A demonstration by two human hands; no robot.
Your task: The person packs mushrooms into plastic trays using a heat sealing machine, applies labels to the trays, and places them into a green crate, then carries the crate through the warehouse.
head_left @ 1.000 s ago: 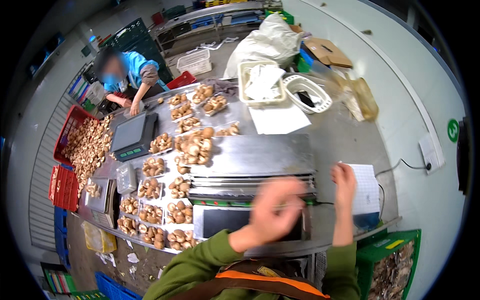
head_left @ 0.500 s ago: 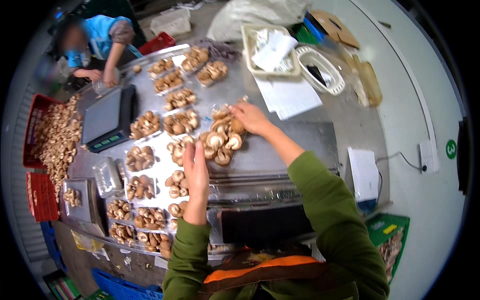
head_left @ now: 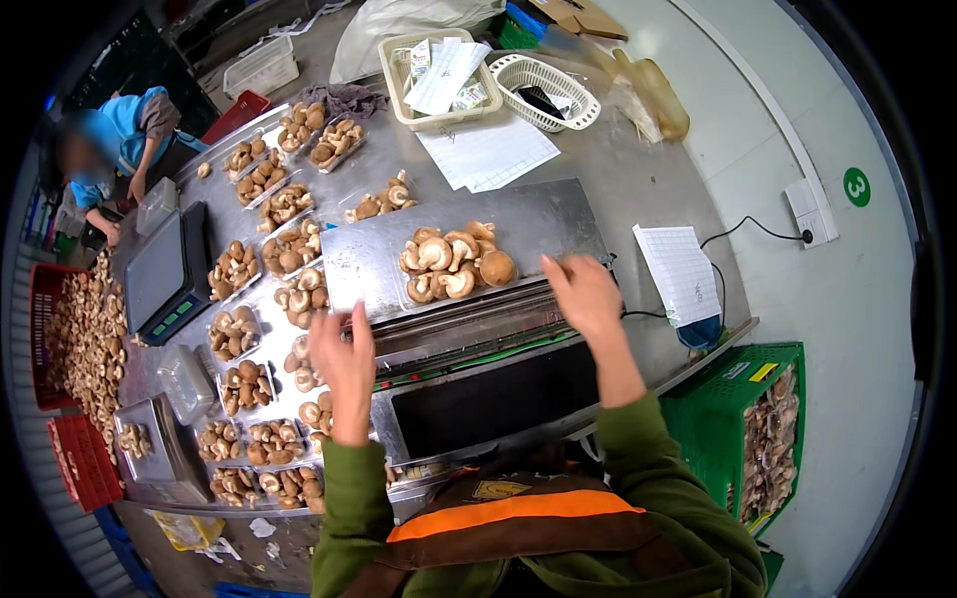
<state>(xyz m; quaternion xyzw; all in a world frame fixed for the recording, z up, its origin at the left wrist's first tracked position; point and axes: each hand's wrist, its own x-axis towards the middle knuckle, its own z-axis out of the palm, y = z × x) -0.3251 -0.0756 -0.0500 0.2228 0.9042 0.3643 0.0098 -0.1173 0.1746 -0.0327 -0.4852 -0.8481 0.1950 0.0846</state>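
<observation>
A clear tray of brown mushrooms [head_left: 454,264] sits on a raised steel plate [head_left: 538,214] in front of me. My left hand [head_left: 344,364] is to the left of the plate's near edge, fingers apart and holding nothing. Beside it are several filled mushroom trays. Off the tray's right side, my right hand [head_left: 586,294] hovers near the plate's right edge, also open and holding nothing. Both hands are apart from the mushrooms. Between me and the plate lies a flat black pad [head_left: 493,399] in a metal frame.
Rows of filled mushroom trays [head_left: 274,442] cover the left of the table. Two scales [head_left: 164,269] stand further left, by a red crate of mushrooms [head_left: 52,334]. A co-worker [head_left: 135,140] leans at the far left. White baskets [head_left: 546,92] and papers lie behind; a green crate [head_left: 698,399] stands right.
Both hands have let go of the mushrooms and drawn apart toward me, the right one outward. The mushroom tray now rests alone on the steel plate. The view has shifted to the right.
</observation>
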